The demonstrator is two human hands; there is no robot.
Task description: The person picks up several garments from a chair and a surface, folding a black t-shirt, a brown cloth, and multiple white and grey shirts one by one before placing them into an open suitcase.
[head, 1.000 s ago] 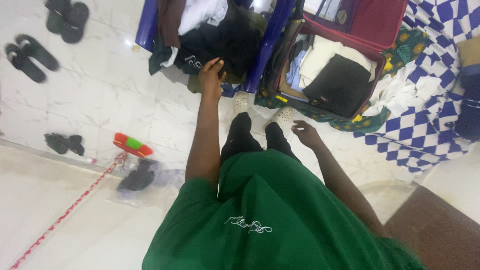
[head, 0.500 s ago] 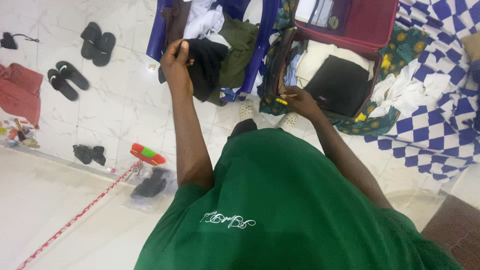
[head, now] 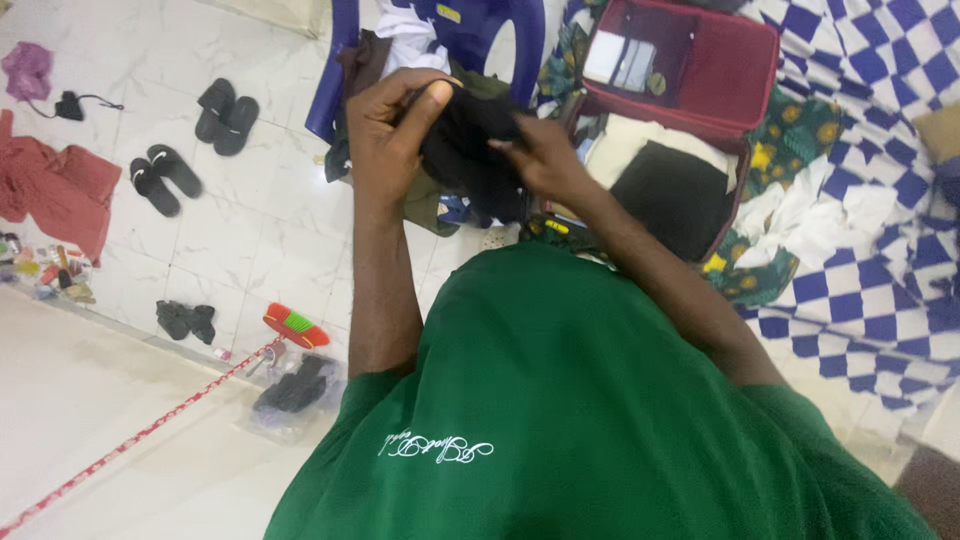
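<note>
Nearest the camera is the person's green shirt (head: pixel 600 400), from which both bare arms reach forward and up. The left hand (head: pixel 385 125) has its fingers curled shut over the upper left edge of a black garment (head: pixel 465 140); the right hand (head: pixel 540 160) pinches the same cloth at its right side, fingers closed on a fold. The garment hangs bunched between the two hands, its length running roughly across from one hand to the other, both equally close to it, held above the floor and in front of the blue plastic chair (head: pixel 330 90).

On that chair lies a heap of clothes (head: pixel 400 45), white and dark olive pieces draped over the seat. To the right an open red suitcase (head: pixel 740 70) rests on a blue-and-white chequered mat (head: pixel 870 280); its lower half holds folded items, a black one (head: pixel 675 195) on top of pale ones, and its lid pocket holds small flat things too small to tell.

Farther left on the white tiled floor (head: pixel 100 400) are two pairs of black slippers (head: pixel 195 140), a red cloth (head: pixel 50 190) and a red brush (head: pixel 295 325).
</note>
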